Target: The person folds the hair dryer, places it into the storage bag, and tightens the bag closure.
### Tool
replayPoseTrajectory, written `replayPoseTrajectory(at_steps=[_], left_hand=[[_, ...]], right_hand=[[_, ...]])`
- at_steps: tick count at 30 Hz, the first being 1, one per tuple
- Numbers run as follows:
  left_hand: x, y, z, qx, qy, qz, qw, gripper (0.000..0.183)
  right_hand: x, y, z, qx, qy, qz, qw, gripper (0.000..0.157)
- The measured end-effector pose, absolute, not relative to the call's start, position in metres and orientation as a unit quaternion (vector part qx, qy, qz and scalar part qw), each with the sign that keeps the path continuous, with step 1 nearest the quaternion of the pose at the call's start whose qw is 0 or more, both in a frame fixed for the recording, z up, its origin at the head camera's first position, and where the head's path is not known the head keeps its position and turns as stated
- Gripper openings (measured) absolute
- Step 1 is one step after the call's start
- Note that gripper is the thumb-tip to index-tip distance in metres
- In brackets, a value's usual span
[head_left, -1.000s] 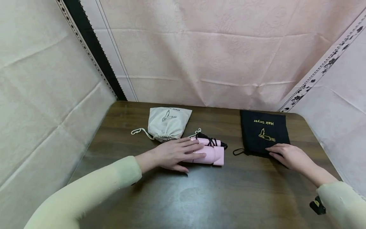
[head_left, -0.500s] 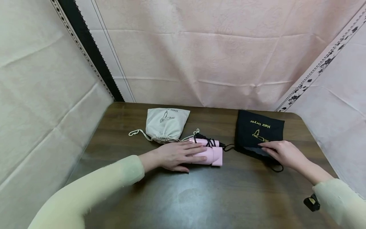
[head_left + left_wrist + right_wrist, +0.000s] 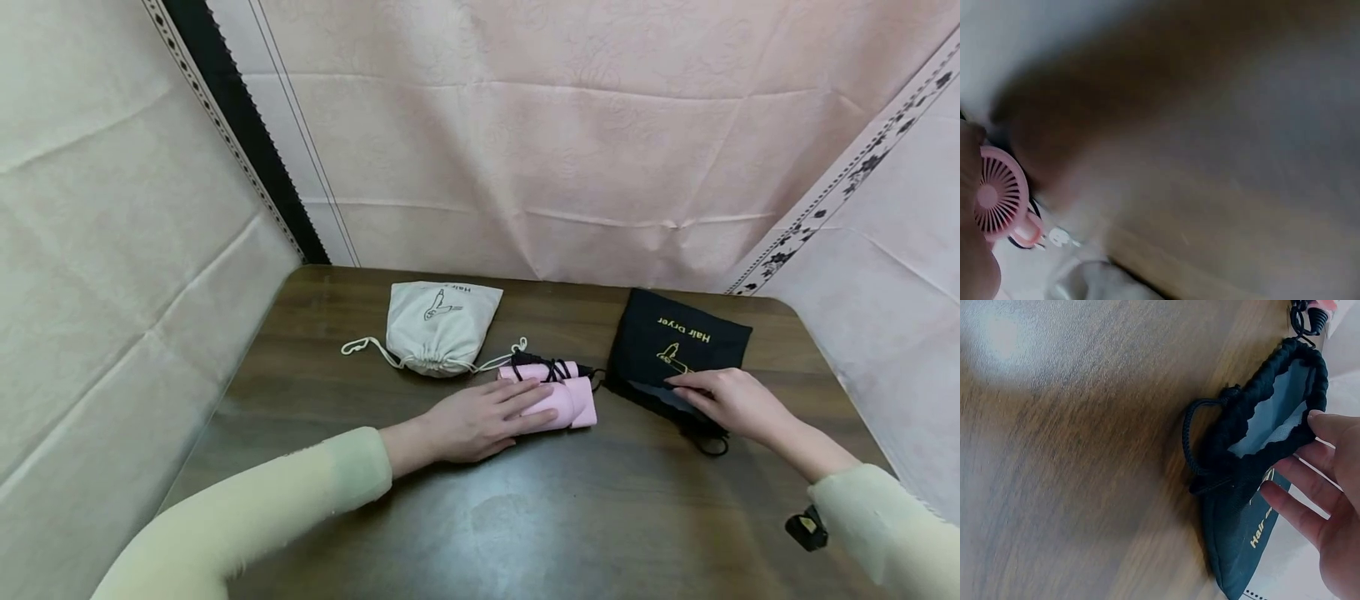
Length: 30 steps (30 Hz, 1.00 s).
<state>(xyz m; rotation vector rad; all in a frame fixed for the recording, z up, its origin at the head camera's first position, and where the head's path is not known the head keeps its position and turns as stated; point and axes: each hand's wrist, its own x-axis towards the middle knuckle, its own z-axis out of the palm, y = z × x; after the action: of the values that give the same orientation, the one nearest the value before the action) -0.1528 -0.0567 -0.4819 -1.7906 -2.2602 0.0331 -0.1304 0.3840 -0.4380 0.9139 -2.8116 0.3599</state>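
Note:
A pink hair dryer (image 3: 566, 402) with a black cord wound round its folded handle lies mid-table. My left hand (image 3: 476, 417) grips its left part from above, fingers over the barrel. The left wrist view is blurred, but the dryer's round grille (image 3: 1004, 194) shows beside the hand. To the right lies a black drawstring bag (image 3: 637, 342) printed "Hair Dryer". My right hand (image 3: 742, 404) pinches the upper edge of its mouth between thumb and fingers. In the right wrist view, the mouth stands apart and the grey lining (image 3: 1279, 403) is visible inside.
A white drawstring bag (image 3: 442, 333) with a hair dryer print lies at the back left, its cord reaching near the dryer. The brown wooden table (image 3: 480, 517) is bordered by pale cloth walls (image 3: 525, 167).
My right hand has lifted the black bag's mouth edge and drawn it leftward, showing the lining. My left hand has closed more round the hair dryer, which has shifted slightly right and turned.

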Motion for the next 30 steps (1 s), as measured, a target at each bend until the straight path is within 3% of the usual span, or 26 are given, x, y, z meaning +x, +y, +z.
replayPoseTrajectory(at_steps=[7, 18, 30], left_hand=[[-0.139, -0.049, -0.487, -0.59, -0.789, 0.018, 0.171, 0.066], [-0.152, -0.06, -0.484, -0.637, -0.757, -0.004, 0.145, 0.071], [-0.147, -0.044, -0.493, -0.601, -0.749, -0.005, 0.279, 0.052]], right_hand=[[-0.129, 0.381, -0.441, 0.301, -0.943, 0.125, 0.073, 0.024], [-0.132, 0.379, -0.438, 0.298, -0.944, 0.13, 0.064, 0.024], [-0.134, 0.374, -0.439, 0.31, -0.94, 0.125, 0.073, 0.024]])
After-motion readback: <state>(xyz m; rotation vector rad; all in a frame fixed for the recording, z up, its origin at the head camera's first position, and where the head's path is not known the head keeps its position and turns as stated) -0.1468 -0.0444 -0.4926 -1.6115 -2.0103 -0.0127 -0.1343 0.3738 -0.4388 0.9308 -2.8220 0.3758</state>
